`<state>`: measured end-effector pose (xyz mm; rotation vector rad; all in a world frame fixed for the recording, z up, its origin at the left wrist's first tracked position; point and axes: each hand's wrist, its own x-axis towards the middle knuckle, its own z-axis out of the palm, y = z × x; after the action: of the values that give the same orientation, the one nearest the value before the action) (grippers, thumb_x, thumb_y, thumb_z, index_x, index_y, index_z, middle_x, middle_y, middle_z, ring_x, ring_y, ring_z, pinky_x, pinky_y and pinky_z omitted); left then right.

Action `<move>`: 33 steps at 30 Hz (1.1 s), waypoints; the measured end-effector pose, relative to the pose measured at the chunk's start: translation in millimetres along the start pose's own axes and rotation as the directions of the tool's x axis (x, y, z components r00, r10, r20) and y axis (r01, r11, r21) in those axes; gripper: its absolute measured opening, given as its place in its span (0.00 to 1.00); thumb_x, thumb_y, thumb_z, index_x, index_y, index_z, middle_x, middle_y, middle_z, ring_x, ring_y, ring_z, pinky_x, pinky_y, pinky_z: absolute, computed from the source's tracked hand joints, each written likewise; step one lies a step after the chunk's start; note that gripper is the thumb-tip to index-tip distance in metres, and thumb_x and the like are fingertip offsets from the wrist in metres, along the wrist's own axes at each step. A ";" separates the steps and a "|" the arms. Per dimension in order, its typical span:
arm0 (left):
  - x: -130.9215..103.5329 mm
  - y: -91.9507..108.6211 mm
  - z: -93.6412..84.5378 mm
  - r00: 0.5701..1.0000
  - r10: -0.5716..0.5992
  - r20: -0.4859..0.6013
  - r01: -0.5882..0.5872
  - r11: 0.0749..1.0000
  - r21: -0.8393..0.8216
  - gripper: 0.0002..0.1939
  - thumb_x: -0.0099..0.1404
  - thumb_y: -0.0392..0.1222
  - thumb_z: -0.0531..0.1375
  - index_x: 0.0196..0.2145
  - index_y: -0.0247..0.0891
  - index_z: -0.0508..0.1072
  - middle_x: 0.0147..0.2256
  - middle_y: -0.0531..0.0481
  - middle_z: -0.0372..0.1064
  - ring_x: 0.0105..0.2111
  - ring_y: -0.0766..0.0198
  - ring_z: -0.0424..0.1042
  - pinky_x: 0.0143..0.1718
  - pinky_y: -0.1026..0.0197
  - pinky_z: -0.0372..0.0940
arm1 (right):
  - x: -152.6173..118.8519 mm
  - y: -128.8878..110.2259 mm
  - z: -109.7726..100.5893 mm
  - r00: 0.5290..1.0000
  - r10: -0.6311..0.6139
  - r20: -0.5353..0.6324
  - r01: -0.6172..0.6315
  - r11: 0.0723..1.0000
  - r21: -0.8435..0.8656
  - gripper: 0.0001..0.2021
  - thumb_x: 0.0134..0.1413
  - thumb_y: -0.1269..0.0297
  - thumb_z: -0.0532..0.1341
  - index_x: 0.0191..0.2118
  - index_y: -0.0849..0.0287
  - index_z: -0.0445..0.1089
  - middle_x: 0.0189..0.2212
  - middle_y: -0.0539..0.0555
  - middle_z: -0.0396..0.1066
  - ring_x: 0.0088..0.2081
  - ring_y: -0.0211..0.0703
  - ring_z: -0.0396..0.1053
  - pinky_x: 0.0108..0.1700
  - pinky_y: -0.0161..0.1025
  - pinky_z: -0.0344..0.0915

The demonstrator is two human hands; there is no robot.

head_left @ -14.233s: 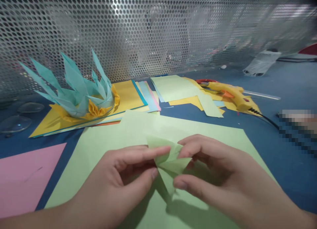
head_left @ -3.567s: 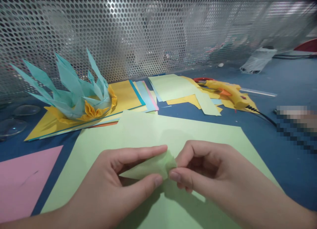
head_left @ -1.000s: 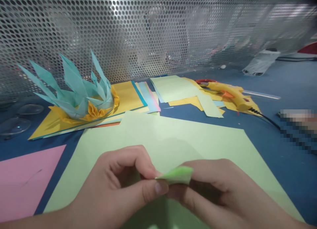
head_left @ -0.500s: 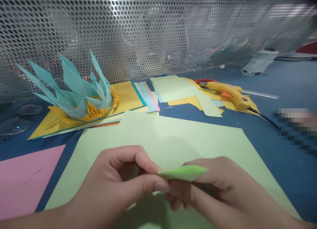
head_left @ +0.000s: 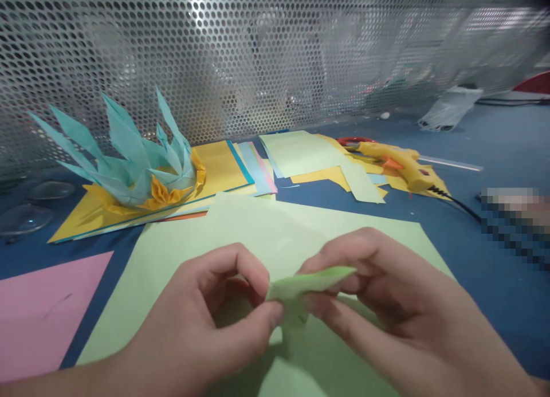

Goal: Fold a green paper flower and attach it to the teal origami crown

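Observation:
A small folded piece of green paper is held up between both hands at the centre front. My left hand pinches its left end between thumb and forefinger. Thumb and fingers of my right hand close on its middle and right part, and the pointed right tip sticks out over the fingers. Underneath lies a large light green sheet, partly shaded by the hands.
A turquoise and yellow folded-paper model stands at the back left on stacked sheets, near eyeglasses. Pink paper lies at the left. Behind are paper scraps, a yellow glue gun and a perforated metal screen.
My right hand has risen and shifted its hold, with its thumb now on the near side of the folded paper. The paper's right tip has tilted upward. My left hand keeps its pinch.

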<state>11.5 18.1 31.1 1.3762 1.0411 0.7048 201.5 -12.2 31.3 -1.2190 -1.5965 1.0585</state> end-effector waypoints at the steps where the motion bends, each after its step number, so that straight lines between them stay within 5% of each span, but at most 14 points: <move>1: 0.0 0.3 0.0 1.000 -0.015 -0.002 0.015 1.000 -0.007 0.06 0.54 0.34 0.64 0.24 0.40 0.70 0.23 0.56 0.70 0.24 0.68 0.68 0.25 0.69 0.65 | -0.8 -0.2 -0.4 0.999 -0.041 -0.014 0.041 0.999 -0.005 0.08 0.53 0.72 0.61 0.33 0.47 0.67 0.29 0.45 0.74 0.30 0.36 0.74 0.30 0.30 0.70; 6: 0.9 9.1 1.8 0.996 -0.087 0.014 0.088 0.988 -0.125 0.01 0.52 0.36 0.66 0.26 0.39 0.78 0.23 0.54 0.74 0.20 0.70 0.70 0.22 0.72 0.66 | -0.4 -3.4 -4.8 0.973 -0.229 -0.017 0.226 0.969 -0.102 0.18 0.48 0.80 0.58 0.34 0.44 0.72 0.37 0.46 0.76 0.42 0.41 0.74 0.40 0.32 0.71; 12: 0.2 9.8 1.3 0.992 -0.118 -0.046 0.114 0.990 -0.080 0.02 0.48 0.35 0.66 0.23 0.40 0.78 0.19 0.55 0.71 0.18 0.69 0.68 0.20 0.72 0.65 | 0.0 -4.6 -7.2 0.953 -0.297 0.067 0.304 0.918 -0.254 0.19 0.51 0.79 0.57 0.37 0.45 0.76 0.40 0.49 0.77 0.43 0.42 0.74 0.37 0.31 0.73; 20: 2.8 6.4 -2.1 0.992 -0.113 0.049 0.120 0.975 -0.186 0.01 0.50 0.36 0.67 0.23 0.40 0.78 0.20 0.54 0.70 0.19 0.69 0.66 0.20 0.71 0.64 | 5.5 -1.9 -11.9 0.882 -0.397 0.253 0.452 0.865 -0.218 0.20 0.49 0.84 0.54 0.40 0.54 0.74 0.39 0.52 0.75 0.43 0.34 0.73 0.43 0.23 0.69; 24: 3.2 7.9 -1.7 0.994 -0.093 0.052 0.101 0.979 -0.177 0.04 0.51 0.37 0.67 0.20 0.39 0.78 0.19 0.54 0.71 0.19 0.70 0.65 0.19 0.72 0.63 | 4.8 1.0 -9.9 0.889 -0.364 0.278 0.415 0.897 -0.152 0.20 0.49 0.84 0.53 0.40 0.55 0.74 0.38 0.51 0.72 0.34 0.31 0.74 0.37 0.23 0.70; 30: -2.2 3.9 -2.5 0.999 -0.050 0.014 0.050 0.998 -0.048 0.06 0.55 0.39 0.65 0.21 0.40 0.76 0.20 0.54 0.71 0.21 0.69 0.65 0.21 0.71 0.61 | 1.8 -2.0 -3.5 0.924 -0.327 0.201 0.345 0.937 -0.063 0.14 0.49 0.80 0.59 0.38 0.55 0.74 0.36 0.50 0.76 0.37 0.34 0.75 0.42 0.24 0.69; 33: -6.7 0.7 -5.4 0.998 -0.039 0.039 0.036 0.998 0.057 0.06 0.57 0.41 0.64 0.23 0.42 0.75 0.20 0.55 0.70 0.21 0.68 0.65 0.21 0.70 0.60 | 1.5 -1.2 -1.7 0.945 -0.243 0.220 0.262 0.963 -0.059 0.11 0.50 0.76 0.62 0.36 0.53 0.73 0.31 0.46 0.78 0.31 0.33 0.76 0.36 0.24 0.71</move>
<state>4.0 14.5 33.5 1.4101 1.0593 0.6218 202.5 -10.7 33.1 -0.9479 -1.9235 0.9855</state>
